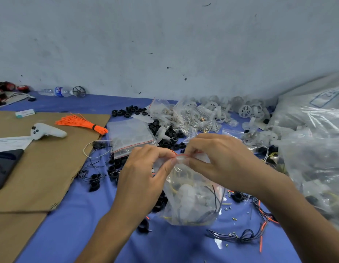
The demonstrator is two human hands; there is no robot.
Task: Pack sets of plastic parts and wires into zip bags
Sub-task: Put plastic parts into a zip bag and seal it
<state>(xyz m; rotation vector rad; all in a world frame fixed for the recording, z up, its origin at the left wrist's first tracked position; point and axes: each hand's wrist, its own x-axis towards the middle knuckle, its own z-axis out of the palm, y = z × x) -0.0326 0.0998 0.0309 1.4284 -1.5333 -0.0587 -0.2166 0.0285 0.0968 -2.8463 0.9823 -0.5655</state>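
Both hands point(181, 158) pinch the filled zip bag's point(193, 202) top

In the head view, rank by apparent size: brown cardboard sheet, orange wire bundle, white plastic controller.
1. brown cardboard sheet
2. orange wire bundle
3. white plastic controller, only slightly smaller than the bundle

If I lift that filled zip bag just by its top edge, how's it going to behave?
Probably floppy: the bag is thin clear film, sagging below where the left hand and right hand pinch its top. Likely light: it holds only white plastic parts and thin wires. Its glossy film may slip.
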